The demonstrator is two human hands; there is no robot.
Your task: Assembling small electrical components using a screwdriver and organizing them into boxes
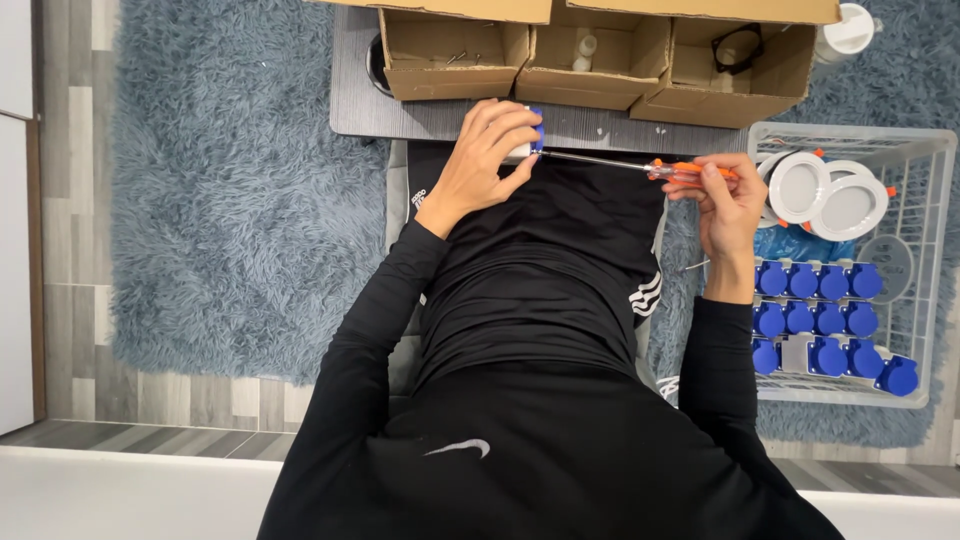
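My left hand (pixel 484 152) grips a small white and blue socket part (pixel 530 140) at the front edge of a low grey table (pixel 352 95). My right hand (pixel 722 192) holds an orange-handled screwdriver (pixel 660 169). Its long metal shaft runs left, and the tip meets the blue part under my left fingers. Both arms wear black sleeves, and my black-clad lap lies below the hands.
Three open cardboard boxes (pixel 590 62) stand on the table. A white wire basket (pixel 910 190) at my right holds several blue socket parts (pixel 815 320) and round white lamps (pixel 822 190). A shaggy blue-grey rug (pixel 220 190) covers the wood floor.
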